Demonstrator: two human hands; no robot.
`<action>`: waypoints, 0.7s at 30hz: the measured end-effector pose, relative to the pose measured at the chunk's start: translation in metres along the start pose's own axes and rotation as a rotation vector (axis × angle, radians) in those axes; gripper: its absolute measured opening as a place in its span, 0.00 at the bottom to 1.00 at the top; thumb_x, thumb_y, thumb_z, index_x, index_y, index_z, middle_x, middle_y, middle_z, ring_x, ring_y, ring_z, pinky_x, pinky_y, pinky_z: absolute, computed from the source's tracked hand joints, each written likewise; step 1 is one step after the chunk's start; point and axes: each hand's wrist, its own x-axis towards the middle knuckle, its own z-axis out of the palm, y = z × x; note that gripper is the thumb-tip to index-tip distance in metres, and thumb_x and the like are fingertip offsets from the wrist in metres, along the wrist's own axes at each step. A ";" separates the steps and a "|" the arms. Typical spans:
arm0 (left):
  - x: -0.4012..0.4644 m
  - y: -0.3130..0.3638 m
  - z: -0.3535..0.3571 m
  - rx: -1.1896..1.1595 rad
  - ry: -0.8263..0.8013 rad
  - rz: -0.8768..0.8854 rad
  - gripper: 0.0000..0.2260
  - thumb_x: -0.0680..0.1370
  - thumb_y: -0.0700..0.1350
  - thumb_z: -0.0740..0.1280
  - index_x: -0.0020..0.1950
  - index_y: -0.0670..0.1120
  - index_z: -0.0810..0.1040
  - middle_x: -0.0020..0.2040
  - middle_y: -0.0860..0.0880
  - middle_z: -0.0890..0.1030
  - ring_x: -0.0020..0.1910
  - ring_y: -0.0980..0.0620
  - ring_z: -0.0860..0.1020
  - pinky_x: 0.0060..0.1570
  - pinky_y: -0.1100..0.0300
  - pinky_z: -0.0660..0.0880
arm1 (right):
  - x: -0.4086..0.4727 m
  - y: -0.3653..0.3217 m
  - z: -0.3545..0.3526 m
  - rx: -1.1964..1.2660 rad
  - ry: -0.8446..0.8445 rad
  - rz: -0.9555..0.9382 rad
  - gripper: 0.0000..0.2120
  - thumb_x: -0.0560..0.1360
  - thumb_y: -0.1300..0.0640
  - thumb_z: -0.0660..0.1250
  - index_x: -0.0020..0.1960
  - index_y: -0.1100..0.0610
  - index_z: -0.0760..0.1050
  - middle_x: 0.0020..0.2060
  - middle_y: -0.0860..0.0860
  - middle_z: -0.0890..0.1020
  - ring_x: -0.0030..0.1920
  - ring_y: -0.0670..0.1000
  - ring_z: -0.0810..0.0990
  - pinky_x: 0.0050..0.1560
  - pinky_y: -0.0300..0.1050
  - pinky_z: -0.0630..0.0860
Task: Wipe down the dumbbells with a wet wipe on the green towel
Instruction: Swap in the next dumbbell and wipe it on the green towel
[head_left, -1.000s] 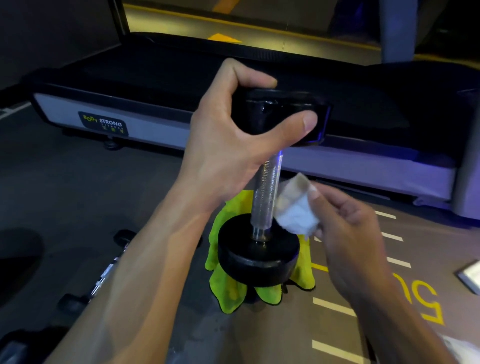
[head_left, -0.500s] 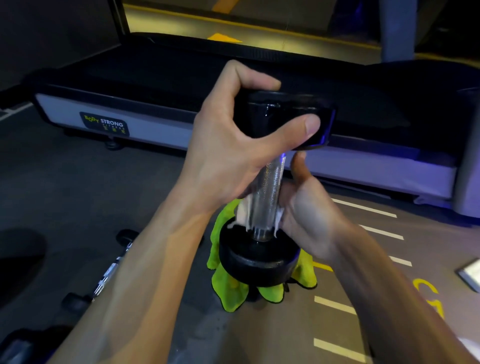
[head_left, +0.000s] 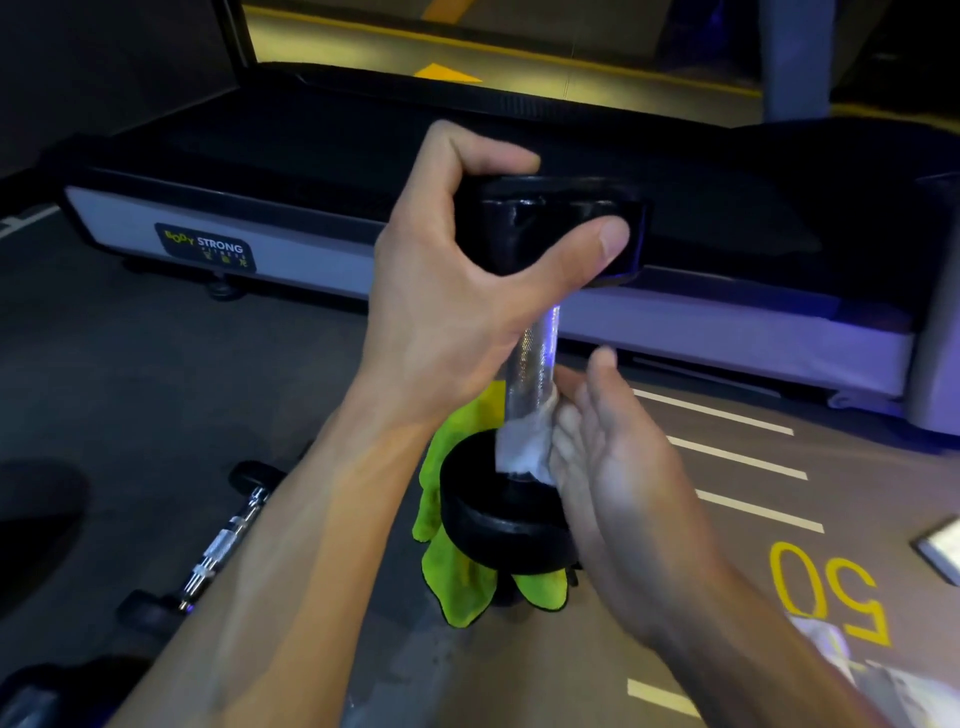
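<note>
Nearest you, your right hand (head_left: 618, 483) pressed the white wet wipe (head_left: 522, 447) against the lower end of the dumbbell's (head_left: 511, 512) knurled steel handle, just above the bottom weight; the fingers looked mostly straight, laid along the wipe rather than curled round it. The dumbbell stood upright on the green towel (head_left: 452, 566), which lay on the dark floor. Your left hand (head_left: 467, 291) clenched the top weight, thumb in front and fingers over the back. A second dumbbell (head_left: 218, 545) lay on the floor to the left (partly behind your forearm). Beyond stood a treadmill (head_left: 322, 260)
</note>
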 end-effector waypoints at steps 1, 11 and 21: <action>0.001 -0.001 0.000 0.004 0.003 -0.005 0.23 0.71 0.52 0.82 0.59 0.45 0.76 0.50 0.55 0.81 0.49 0.58 0.82 0.49 0.63 0.77 | -0.010 0.002 -0.001 -0.012 -0.014 -0.050 0.22 0.84 0.48 0.57 0.46 0.52 0.87 0.52 0.56 0.88 0.53 0.52 0.87 0.62 0.51 0.77; -0.001 0.000 -0.001 0.004 -0.021 0.023 0.23 0.71 0.52 0.82 0.58 0.45 0.75 0.51 0.56 0.80 0.51 0.59 0.81 0.51 0.65 0.76 | 0.002 0.016 -0.023 -0.632 0.008 -0.458 0.17 0.76 0.64 0.74 0.60 0.48 0.79 0.50 0.37 0.87 0.55 0.37 0.84 0.54 0.30 0.76; 0.001 -0.001 -0.003 0.005 -0.035 0.014 0.23 0.72 0.52 0.81 0.59 0.45 0.75 0.54 0.51 0.82 0.53 0.54 0.82 0.54 0.61 0.78 | 0.036 -0.007 -0.042 -0.578 -0.293 -0.240 0.11 0.76 0.54 0.74 0.56 0.57 0.83 0.51 0.51 0.88 0.53 0.46 0.85 0.60 0.41 0.78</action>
